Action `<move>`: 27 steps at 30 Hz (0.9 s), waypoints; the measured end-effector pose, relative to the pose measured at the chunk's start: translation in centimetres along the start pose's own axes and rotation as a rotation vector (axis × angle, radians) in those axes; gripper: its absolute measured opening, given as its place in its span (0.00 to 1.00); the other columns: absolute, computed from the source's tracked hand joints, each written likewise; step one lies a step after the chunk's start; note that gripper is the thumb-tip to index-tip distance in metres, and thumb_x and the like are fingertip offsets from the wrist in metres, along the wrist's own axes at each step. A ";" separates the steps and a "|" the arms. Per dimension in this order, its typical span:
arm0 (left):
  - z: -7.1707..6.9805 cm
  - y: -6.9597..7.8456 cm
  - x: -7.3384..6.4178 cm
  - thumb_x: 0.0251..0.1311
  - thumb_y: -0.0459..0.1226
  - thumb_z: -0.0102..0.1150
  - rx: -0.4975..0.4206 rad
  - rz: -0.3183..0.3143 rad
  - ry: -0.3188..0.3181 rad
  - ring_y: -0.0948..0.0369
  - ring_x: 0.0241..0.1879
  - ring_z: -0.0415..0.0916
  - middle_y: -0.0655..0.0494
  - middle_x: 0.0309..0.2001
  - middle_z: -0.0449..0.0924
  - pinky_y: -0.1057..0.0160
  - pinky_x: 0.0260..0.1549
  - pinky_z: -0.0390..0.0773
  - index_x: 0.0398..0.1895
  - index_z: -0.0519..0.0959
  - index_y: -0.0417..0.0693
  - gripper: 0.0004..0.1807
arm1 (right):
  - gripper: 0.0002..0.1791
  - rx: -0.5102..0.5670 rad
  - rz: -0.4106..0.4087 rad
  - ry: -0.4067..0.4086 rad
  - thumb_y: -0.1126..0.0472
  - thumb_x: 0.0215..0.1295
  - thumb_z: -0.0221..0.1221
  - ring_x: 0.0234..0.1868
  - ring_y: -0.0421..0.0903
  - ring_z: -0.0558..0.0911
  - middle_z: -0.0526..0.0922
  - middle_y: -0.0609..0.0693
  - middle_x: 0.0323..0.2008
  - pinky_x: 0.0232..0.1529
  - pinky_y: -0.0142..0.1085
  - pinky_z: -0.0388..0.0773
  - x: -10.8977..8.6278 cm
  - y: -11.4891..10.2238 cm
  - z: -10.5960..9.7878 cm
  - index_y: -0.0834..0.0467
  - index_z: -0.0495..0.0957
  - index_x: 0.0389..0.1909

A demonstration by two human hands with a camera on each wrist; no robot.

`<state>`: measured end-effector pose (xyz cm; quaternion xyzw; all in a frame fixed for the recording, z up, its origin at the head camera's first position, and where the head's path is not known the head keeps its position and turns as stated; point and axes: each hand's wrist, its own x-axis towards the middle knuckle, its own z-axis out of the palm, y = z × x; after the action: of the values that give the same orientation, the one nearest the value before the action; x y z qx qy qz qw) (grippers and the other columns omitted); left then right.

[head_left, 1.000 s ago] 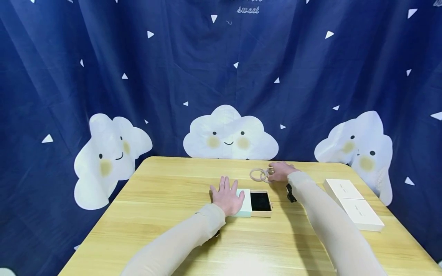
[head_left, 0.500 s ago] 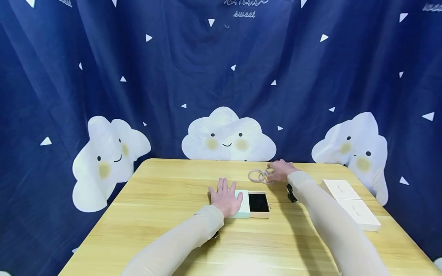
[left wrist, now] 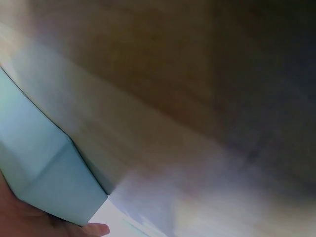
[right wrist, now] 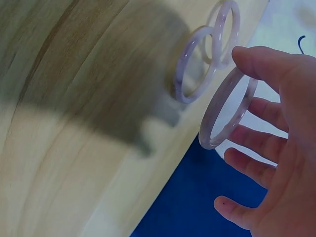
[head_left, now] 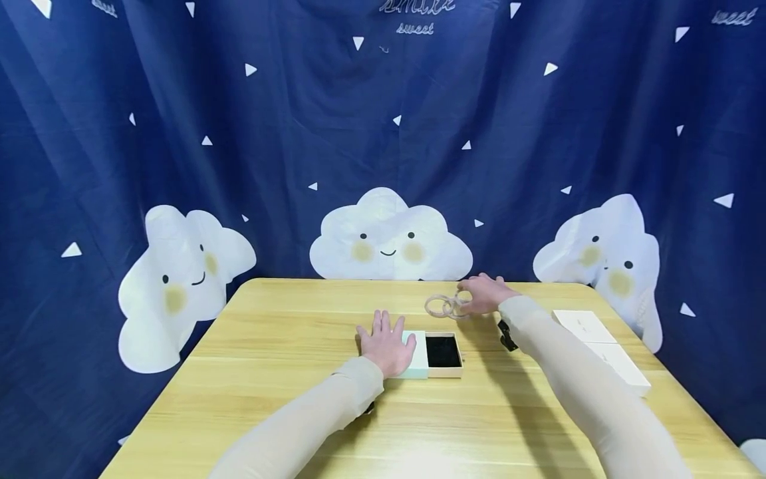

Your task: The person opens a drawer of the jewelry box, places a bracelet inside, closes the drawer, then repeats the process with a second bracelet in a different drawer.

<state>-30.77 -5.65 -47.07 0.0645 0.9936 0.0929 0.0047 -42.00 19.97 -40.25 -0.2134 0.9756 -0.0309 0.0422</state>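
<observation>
My right hand (head_left: 483, 293) is over the far part of the table. In the right wrist view it pinches a pale, glossy bangle (right wrist: 212, 118) between thumb and index finger, the other fingers spread loosely. Two more bangles, one lavender-tinted (right wrist: 183, 69) and one farther off (right wrist: 235, 24), lie overlapping on the wood beside it. My left hand (head_left: 385, 347) rests, fingers spread and straight, on a mint-green box sleeve (head_left: 420, 356). From its right side a pinkish drawer (head_left: 445, 374) sticks out, showing a black lining (head_left: 441, 351). The left wrist view shows the sleeve's corner (left wrist: 74, 182).
Two white lidded boxes, a farther one (head_left: 583, 326) and a nearer one (head_left: 620, 362), stand side by side at the table's right. Behind the wooden table (head_left: 269, 346) hangs a dark blue curtain (head_left: 287, 133) with smiling clouds.
The head view has shifted slightly, moving the whole scene a little left. My right hand stays at the bangles and my left hand stays on the sleeve, with the drawer pulled out as before.
</observation>
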 end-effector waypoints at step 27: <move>0.0 -0.1 0.2 0.74 0.62 0.22 0.004 -0.006 -0.005 0.46 0.81 0.37 0.42 0.81 0.45 0.26 0.68 0.46 0.80 0.55 0.60 0.37 | 0.29 -0.098 -0.195 0.099 0.46 0.57 0.69 0.56 0.53 0.75 0.82 0.52 0.58 0.45 0.55 0.69 -3.8 -3.6 -2.0 0.52 0.80 0.59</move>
<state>-31.01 -5.72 -47.09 0.0620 0.9939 0.0909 0.0076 -37.22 18.39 -37.74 -0.3071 0.9515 0.0024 -0.0196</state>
